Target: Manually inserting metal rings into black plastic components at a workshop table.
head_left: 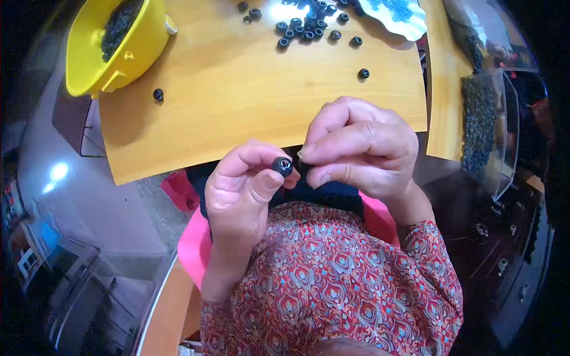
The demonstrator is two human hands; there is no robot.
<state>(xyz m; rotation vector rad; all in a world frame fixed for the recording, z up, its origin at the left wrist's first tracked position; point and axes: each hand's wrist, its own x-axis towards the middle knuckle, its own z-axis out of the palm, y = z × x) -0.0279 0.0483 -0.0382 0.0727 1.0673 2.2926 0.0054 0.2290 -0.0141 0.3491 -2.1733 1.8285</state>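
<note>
One black, rounded part [282, 166], its open end facing up, is pinched between the thumb and forefinger of your left hand [234, 193], on your side of the table's near edge. Your right hand [371, 145] curls just beside it, fingertips drawn close; whether they grip anything cannot be told. On the one wooden table [237, 107], two similar black pieces lie singly: one near the yellow bowl [139, 59], one [364, 74] beyond your right hand. Farther off are one crowded cluster [309, 26], uncountable, and one white dish [409, 29] holding blue bits [392, 9].
</note>
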